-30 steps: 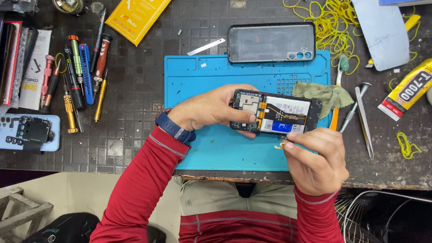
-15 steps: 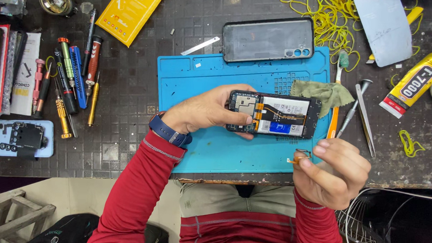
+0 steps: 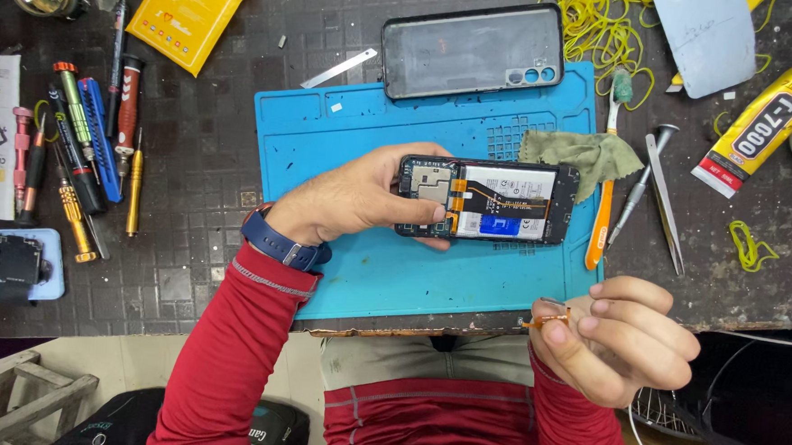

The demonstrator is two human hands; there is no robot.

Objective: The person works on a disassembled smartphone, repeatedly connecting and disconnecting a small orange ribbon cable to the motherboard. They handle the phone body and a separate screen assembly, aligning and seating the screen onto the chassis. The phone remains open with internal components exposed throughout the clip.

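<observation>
Head view. Left hand grips an opened smartphone, back cover off, circuit board, orange flex cable and battery exposed. Fingers wrap its left end; thumb lies along the lower edge. Phone is held level just above the middle of the blue repair mat. A blue watch sits on that wrist; sleeves are red.

Right hand is off the mat, past the bench's near edge, fingers curled, pinching a small orange flex part between thumb and forefinger.

At the mat's far edge lies a dark phone case, inner side up. A green cloth rests at the mat's right edge, an orange-handled brush beside it. Tweezers lie right of that on the dark bench. Glue tube toward the far right corner; yellow rubber bands along the far edge. Screwdrivers are lined up at the left side.
</observation>
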